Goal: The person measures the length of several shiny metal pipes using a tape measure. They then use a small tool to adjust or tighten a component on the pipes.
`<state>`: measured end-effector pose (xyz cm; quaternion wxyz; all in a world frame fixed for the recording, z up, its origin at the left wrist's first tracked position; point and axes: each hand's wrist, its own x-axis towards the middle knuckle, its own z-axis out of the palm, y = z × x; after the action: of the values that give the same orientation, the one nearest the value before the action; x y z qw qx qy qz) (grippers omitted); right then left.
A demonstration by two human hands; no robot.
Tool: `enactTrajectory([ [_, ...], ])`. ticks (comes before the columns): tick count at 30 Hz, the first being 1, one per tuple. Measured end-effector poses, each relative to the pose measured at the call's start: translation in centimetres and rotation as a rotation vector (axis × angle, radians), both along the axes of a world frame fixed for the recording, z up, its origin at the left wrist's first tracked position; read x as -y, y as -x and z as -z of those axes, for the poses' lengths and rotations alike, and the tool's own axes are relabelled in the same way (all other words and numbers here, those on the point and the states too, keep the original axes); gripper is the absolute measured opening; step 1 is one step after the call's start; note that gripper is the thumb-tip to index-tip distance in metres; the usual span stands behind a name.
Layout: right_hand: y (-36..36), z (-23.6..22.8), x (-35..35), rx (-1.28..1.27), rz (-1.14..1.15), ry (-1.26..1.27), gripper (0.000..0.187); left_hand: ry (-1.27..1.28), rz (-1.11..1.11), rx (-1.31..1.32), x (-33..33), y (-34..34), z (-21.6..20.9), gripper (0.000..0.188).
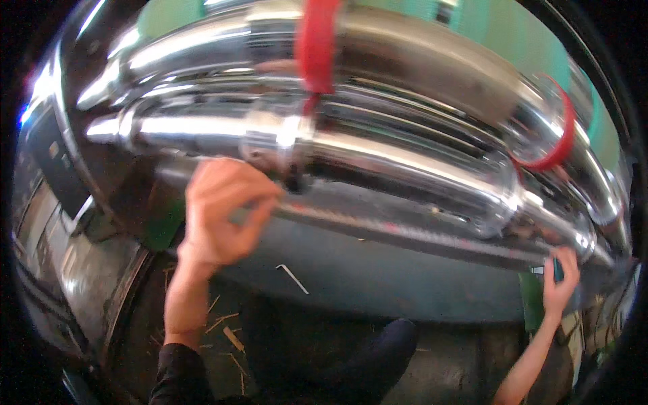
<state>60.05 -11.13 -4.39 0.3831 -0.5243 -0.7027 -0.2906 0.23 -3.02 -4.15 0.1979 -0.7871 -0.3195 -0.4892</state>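
Note:
A tape measure's blade [385, 226] is drawn out in a long line below a shiny steel pipe [405, 158]. Its left end runs to my left hand [226, 209], which is closed with thumb and fingers pinched on it, just under a pipe flange [290, 145]. Far to the right, my right hand [560, 287] grips the small dark teal tape case [557, 270] near the pipe's right end. Blur hides the blade's exact tip.
An L-shaped hex key [292, 279] lies on a grey metal surface [418, 283] below the blade. Red bands [317, 47] wrap a thicker upper pipe [418, 57]. Green sheeting [513, 40] is behind. Wood splinters [233, 339] litter the floor near my leg [391, 347].

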Motion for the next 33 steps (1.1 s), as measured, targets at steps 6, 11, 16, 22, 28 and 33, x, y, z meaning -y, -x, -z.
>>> enactTrajectory([
  [6, 0.4, 10.0, 3.4, -0.164, 0.277, 0.613, 0.019, 0.692, 0.573, 1.067, -4.9, -0.1, 9.5, 0.046],
  [11, 0.6, 13.9, 5.1, -0.112, 0.44, 0.695, 0.026, 0.685, 1.215, 1.108, -8.9, -2.1, 7.5, 0.043],
  [16, -0.7, 15.1, 6.5, -0.167, 0.409, 0.649, 0.025, 0.692, 1.142, 1.273, -8.7, -4.0, 7.0, 0.048],
  [22, -1.1, 14.9, 6.0, -0.195, 0.37, 0.565, 0.026, 0.739, 1.217, 1.18, -9.6, -3.0, 8.0, 0.032],
  [28, -0.4, 13.0, 6.0, -0.246, 0.335, 0.522, 0.024, 0.749, 1.106, 1.189, -8.9, -3.0, 8.2, 0.059],
  [33, 1.7, 8.5, 7.3, -0.324, 0.271, 0.484, 0.021, 0.762, 0.517, 0.707, 0.8, -4.1, 10.5, 0.063],
])
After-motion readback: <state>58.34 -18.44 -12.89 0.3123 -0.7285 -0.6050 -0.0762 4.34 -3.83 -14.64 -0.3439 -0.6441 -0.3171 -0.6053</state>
